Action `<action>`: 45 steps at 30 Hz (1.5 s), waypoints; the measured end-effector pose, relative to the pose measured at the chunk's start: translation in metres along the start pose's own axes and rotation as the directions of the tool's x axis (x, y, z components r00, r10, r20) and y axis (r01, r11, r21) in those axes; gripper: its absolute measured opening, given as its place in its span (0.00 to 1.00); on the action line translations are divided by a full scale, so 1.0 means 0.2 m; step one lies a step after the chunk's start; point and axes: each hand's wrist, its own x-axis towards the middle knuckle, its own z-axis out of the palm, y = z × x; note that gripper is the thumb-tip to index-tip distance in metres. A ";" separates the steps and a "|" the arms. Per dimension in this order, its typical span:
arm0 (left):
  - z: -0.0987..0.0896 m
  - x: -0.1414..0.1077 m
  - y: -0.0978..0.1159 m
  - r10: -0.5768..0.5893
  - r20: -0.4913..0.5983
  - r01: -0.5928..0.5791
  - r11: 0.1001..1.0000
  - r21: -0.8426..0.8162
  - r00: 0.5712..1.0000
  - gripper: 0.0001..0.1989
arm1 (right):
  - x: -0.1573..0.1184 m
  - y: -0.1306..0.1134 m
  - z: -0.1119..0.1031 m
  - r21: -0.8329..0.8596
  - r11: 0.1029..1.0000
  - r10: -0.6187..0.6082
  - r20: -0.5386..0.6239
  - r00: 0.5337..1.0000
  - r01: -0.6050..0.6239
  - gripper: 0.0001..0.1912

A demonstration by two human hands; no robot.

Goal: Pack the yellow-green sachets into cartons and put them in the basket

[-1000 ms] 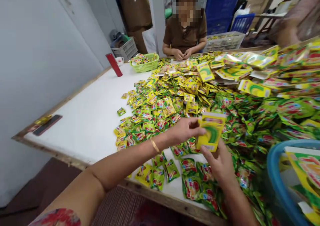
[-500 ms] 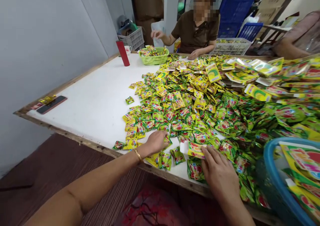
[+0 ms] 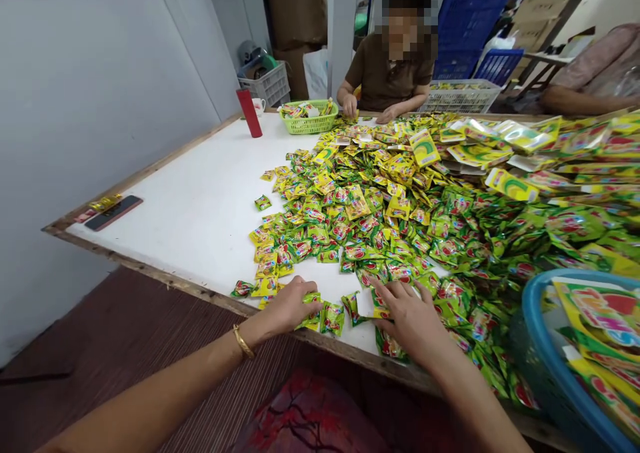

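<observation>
Near the table's front edge, my left hand [image 3: 289,306] is closed with its fingertips on a small green packet [image 3: 313,298]. A gold bangle is on that wrist. My right hand [image 3: 407,309] is wrapped over a small yellow carton [image 3: 370,304], whose white open flap points left toward the other hand. Between the hands lie a green packet [image 3: 332,317] and another partly tucked by the carton. A large heap of green and yellow packets [image 3: 345,226] spreads beyond both hands.
A blue basket [image 3: 533,319] holding flat cartons stands at right. Flat yellow cartons [image 3: 515,185] pile at the far right. A co-worker [image 3: 395,73] sits opposite beside a green basket [image 3: 310,125]. A red canister [image 3: 249,114] and a phone [image 3: 114,213] lie to the left.
My left hand has moved left and nearer the table edge, with a packet at its fingertips. My right hand has shifted left over the carton. The co-worker's raised hand has come down to the table.
</observation>
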 end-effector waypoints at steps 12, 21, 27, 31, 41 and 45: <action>-0.05 0.23 0.20 -0.130 -0.422 -0.153 0.804 -0.575 0.897 0.09 | 0.06 -0.22 -0.01 0.091 0.975 0.210 -0.097 0.973 -0.201 0.36; 0.19 0.31 0.36 -0.048 -0.567 -0.214 0.897 -0.387 0.822 0.11 | 0.03 -0.28 0.10 0.234 0.936 0.321 -0.263 0.910 -0.263 0.27; 0.18 0.26 0.39 0.076 -0.440 -0.212 0.939 -0.269 0.895 0.10 | 0.02 -0.26 0.09 0.323 0.893 0.413 -0.318 0.853 -0.312 0.29; 0.06 0.25 0.37 0.128 -0.286 -0.214 0.933 -0.290 0.949 0.08 | 0.01 -0.25 0.09 0.352 0.882 0.429 -0.323 0.844 -0.314 0.31; -0.17 0.31 0.36 0.348 0.173 -0.349 0.937 -0.026 0.921 0.12 | 0.02 -0.25 0.09 0.218 0.944 0.318 -0.391 0.864 -0.249 0.31; -0.21 0.34 0.37 0.388 0.223 -0.404 0.915 0.027 0.894 0.13 | 0.02 -0.25 0.08 0.204 0.952 0.292 -0.393 0.872 -0.226 0.30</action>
